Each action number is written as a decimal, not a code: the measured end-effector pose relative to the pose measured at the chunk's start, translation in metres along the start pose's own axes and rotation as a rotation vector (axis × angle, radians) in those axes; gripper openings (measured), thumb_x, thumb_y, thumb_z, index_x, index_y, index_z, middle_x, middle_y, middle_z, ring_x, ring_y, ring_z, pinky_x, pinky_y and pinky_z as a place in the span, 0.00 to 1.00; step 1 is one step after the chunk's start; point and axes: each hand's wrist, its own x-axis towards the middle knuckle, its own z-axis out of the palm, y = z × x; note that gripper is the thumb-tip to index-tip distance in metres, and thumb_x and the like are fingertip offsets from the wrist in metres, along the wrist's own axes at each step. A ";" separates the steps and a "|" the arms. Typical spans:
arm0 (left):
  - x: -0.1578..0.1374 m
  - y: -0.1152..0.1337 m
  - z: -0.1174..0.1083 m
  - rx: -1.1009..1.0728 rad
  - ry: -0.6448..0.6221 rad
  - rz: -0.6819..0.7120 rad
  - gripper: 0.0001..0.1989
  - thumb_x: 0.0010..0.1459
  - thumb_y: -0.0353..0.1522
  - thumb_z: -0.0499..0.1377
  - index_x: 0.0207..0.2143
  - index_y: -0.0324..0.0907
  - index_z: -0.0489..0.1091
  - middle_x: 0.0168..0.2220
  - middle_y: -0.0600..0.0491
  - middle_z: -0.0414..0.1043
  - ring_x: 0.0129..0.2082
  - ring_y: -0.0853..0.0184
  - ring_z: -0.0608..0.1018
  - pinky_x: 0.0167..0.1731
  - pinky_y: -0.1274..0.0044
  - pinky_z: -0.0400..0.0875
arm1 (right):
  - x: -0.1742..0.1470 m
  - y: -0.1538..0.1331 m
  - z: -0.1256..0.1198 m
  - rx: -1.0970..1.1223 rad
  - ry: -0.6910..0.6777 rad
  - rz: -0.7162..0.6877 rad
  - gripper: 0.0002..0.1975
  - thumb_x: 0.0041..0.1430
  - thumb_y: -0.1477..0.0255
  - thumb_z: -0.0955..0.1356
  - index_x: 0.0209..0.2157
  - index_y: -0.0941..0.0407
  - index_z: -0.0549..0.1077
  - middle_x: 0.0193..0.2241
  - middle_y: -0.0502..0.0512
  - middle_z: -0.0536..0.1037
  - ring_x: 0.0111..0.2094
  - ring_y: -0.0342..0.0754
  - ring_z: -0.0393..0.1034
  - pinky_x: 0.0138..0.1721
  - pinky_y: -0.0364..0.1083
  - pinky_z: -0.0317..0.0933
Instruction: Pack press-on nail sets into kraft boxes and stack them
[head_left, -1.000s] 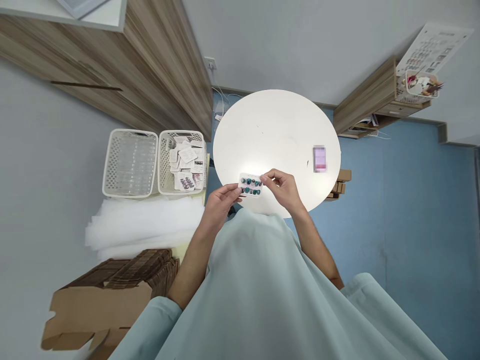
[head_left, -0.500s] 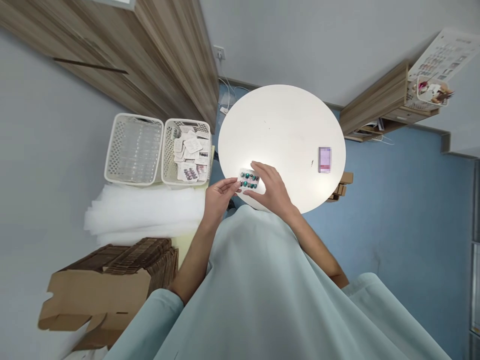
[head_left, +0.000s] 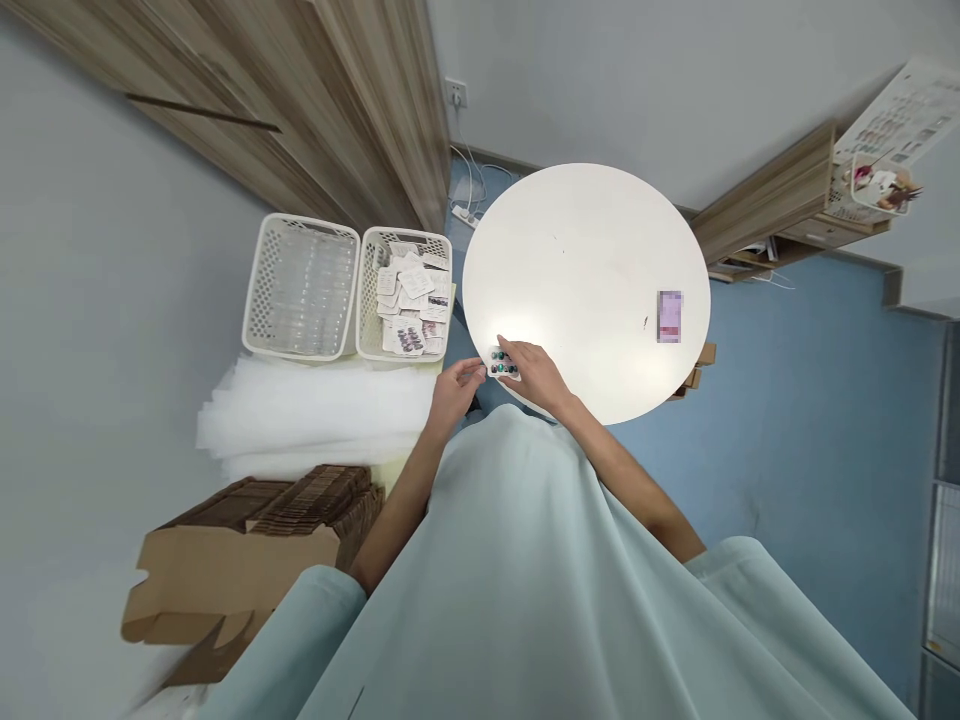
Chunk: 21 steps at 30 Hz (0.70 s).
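A small pale card of press-on nails (head_left: 497, 368), with green and dark nails in rows, is held over the near left edge of the round white table (head_left: 600, 230). My right hand (head_left: 541, 378) is closed on its right side, fingers along the top and thumb below, covering part of the card. At its left edge my left hand (head_left: 453, 396) has thumb and fingertips pinched together. The exact contact of those fingertips is too small to see clearly.
Left of the table stand a white basket (head_left: 361, 300) of nail cards and a white basket (head_left: 259, 285) of clear plastic pieces. White foam sheets (head_left: 315, 410) and folded cardboard boxes (head_left: 232, 570) lie nearer. A blurred pink-purple item (head_left: 670, 317) rests at the table's right.
My right hand has closed from an open pose onto the card's right side. My left fingertips have drawn toward the card's left edge. The whole view has shifted slightly.
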 end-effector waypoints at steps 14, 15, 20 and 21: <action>0.013 -0.024 -0.108 0.064 0.119 -0.016 0.22 0.59 0.45 0.67 0.51 0.41 0.79 0.51 0.42 0.83 0.48 0.54 0.85 0.56 0.61 0.78 | 0.012 0.025 0.057 -0.066 -0.002 0.213 0.48 0.66 0.70 0.75 0.79 0.53 0.49 0.69 0.67 0.71 0.72 0.66 0.63 0.70 0.66 0.63; 0.015 -0.024 -0.116 0.067 0.144 -0.008 0.21 0.60 0.44 0.66 0.51 0.41 0.78 0.51 0.42 0.83 0.49 0.55 0.85 0.56 0.61 0.78 | 0.014 0.021 0.054 -0.061 0.011 0.211 0.48 0.66 0.70 0.74 0.79 0.53 0.49 0.69 0.67 0.71 0.72 0.66 0.63 0.70 0.66 0.62; 0.040 -0.018 -0.168 0.186 0.316 0.080 0.18 0.62 0.38 0.64 0.52 0.41 0.77 0.55 0.42 0.81 0.52 0.55 0.83 0.58 0.62 0.77 | 0.029 -0.004 0.042 -0.059 0.052 0.187 0.47 0.66 0.69 0.75 0.79 0.53 0.50 0.71 0.66 0.70 0.72 0.65 0.63 0.71 0.66 0.60; 0.048 -0.018 -0.181 0.213 0.347 0.093 0.19 0.62 0.37 0.64 0.54 0.41 0.76 0.57 0.42 0.79 0.53 0.55 0.83 0.58 0.63 0.77 | 0.032 -0.009 0.040 -0.060 0.057 0.178 0.47 0.66 0.69 0.75 0.79 0.52 0.50 0.71 0.66 0.69 0.72 0.65 0.63 0.71 0.66 0.60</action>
